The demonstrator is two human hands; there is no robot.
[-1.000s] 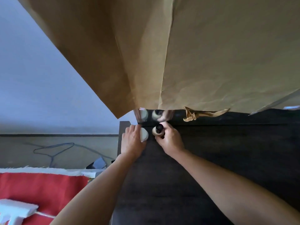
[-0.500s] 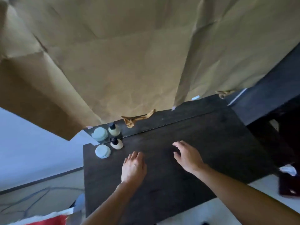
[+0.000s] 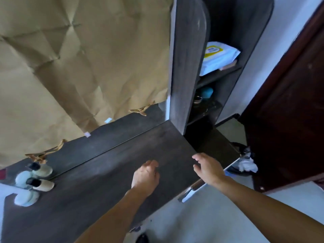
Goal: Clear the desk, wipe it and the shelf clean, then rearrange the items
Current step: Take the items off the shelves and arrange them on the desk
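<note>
Yellow-labelled white pack (image 3: 219, 57) lies on the shelf (image 3: 224, 73), print too blurred.

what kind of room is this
Likely a bedroom dressing corner: a dark desk backed by a mirror covered with brown paper, a small bottle and round jar at its left end, and a side shelf holding a pack of wipes.

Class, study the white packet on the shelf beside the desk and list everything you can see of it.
The white packet looks like soft, slightly puffy plastic film, with a yellow label near its top whose print is too blurred to read. It lies on an upper board of the dark wood-grain shelf unit. The unit's side panel hides its left edge. A thin pinkish thing pokes out beneath its right end. Nothing else visibly touches it.
</note>
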